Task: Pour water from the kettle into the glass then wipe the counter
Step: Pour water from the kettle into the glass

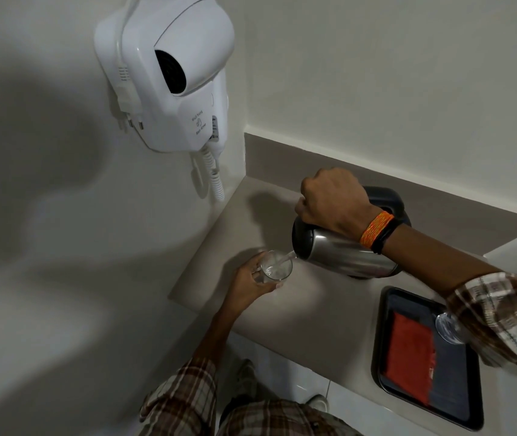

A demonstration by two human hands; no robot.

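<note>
My right hand (332, 202) grips the handle of a steel kettle (345, 253) with a black lid, tilted with its spout down to the left. A thin stream of water runs from the spout into a clear glass (276, 267). My left hand (251, 278) is wrapped around that glass, which stands at the left end of the beige counter (314, 309) and holds some water.
A black tray (386, 309) sits on the counter at the right with a red cloth (408, 357) and a second glass (447, 327) on it, partly under my right sleeve. The kettle's black base (389, 199) is behind my hand. A white hair dryer (172, 77) hangs on the left wall.
</note>
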